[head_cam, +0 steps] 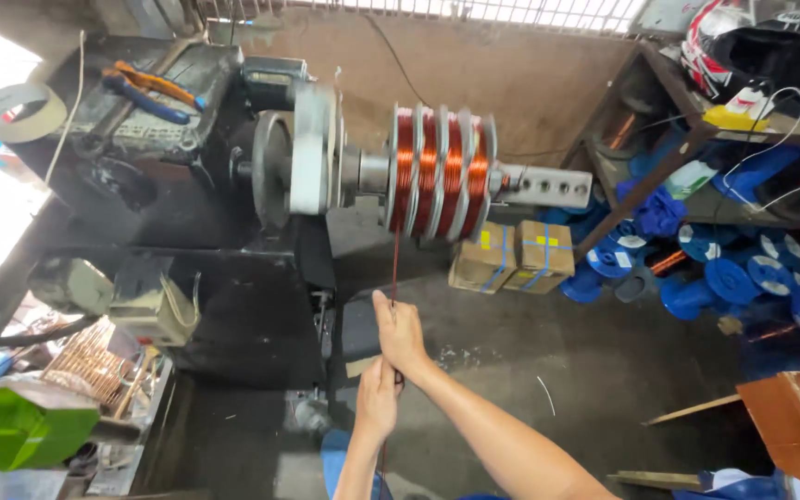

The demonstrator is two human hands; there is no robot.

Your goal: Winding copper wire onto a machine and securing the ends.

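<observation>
A winding former (439, 173) with several metal discs and copper wire coils between them sits on the shaft of a dark winding machine (187, 157). A thin copper wire (394, 264) runs down from the leftmost coil into my hands. My right hand (400, 331) is closed around the wire at the top. Just below it, my left hand (378, 398) also grips the wire, which continues downward beneath it.
Pliers with orange and blue handles (150, 91) lie on the machine top. Two strapped cardboard boxes (513, 256) and several blue wire spools (724, 278) sit on the floor at right. A helmet (743, 37) rests on a shelf. A green object (20, 428) lies lower left.
</observation>
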